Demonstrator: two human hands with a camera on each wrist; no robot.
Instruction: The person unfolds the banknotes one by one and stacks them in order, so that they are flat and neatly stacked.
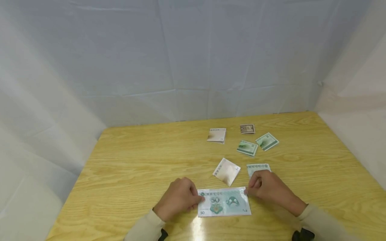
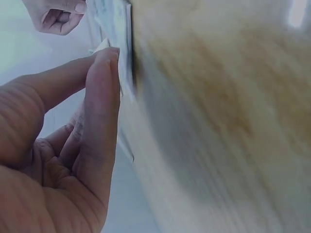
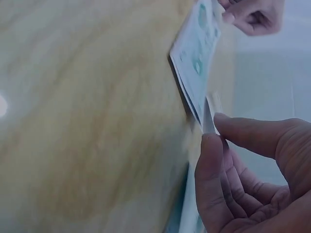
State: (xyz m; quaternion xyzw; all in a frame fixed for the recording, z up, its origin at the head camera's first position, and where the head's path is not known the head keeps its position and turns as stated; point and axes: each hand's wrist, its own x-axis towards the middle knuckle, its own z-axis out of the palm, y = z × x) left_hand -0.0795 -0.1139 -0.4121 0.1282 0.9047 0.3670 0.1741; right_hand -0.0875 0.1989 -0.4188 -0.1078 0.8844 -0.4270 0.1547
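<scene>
A pale green toy banknote [image 1: 224, 202] marked 50 lies face up near the table's front, bearing a cartoon figure. At its left edge, my left hand [image 1: 180, 198] pinches the paper between thumb and finger. My right hand [image 1: 272, 190] holds the upper right corner by the fingertips. In the right wrist view the note [image 3: 194, 58] looks layered, with a lower edge showing under the top sheet. Partly behind the right hand lies a folded greenish note [image 1: 257, 167]. Just above the 50 note is a folded pinkish note [image 1: 227, 171].
Farther back on the wooden table [image 1: 135, 160] lie another folded pinkish note [image 1: 217, 135], a small brown note [image 1: 247, 128] and two folded green notes, one on the left [image 1: 247, 148] and one on the right [image 1: 267, 141]. Pale sheeting [image 1: 193, 60] hangs behind and at both sides.
</scene>
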